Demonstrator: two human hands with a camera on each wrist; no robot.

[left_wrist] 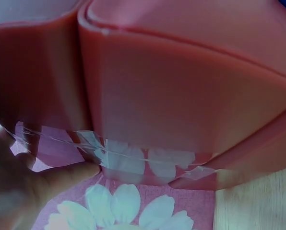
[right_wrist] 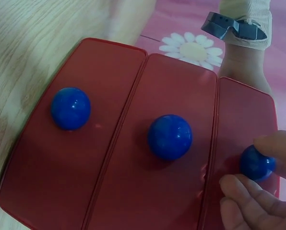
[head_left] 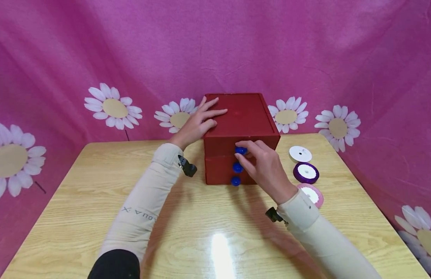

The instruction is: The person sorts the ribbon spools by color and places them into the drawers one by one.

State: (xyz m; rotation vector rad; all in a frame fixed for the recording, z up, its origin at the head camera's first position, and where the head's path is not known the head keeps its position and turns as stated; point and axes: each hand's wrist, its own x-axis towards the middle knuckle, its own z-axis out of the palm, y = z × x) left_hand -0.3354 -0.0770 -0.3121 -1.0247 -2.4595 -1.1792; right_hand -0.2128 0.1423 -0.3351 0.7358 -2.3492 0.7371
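A red box of three drawers [head_left: 240, 116] stands on the table, its front towards me. My left hand [head_left: 198, 121] rests on the left edge of its top with the fingers spread. In the left wrist view, part of that hand [left_wrist: 18, 191] shows beside the red side wall [left_wrist: 148, 96]. My right hand [head_left: 264, 166] pinches the top drawer's round blue knob [right_wrist: 256, 164] between thumb and fingers. Below it are the middle knob [right_wrist: 170, 137] and the bottom knob [right_wrist: 70, 109], both untouched. Whether the top drawer stands slightly out, I cannot tell.
Right of the box lie three ribbon spools in a row: a white one [head_left: 300, 154], a purple one [head_left: 306, 173] and a pink one [head_left: 313, 195], partly behind my right wrist. A pink curtain [head_left: 215, 46] with daisies hangs behind the wooden table [head_left: 107, 186].
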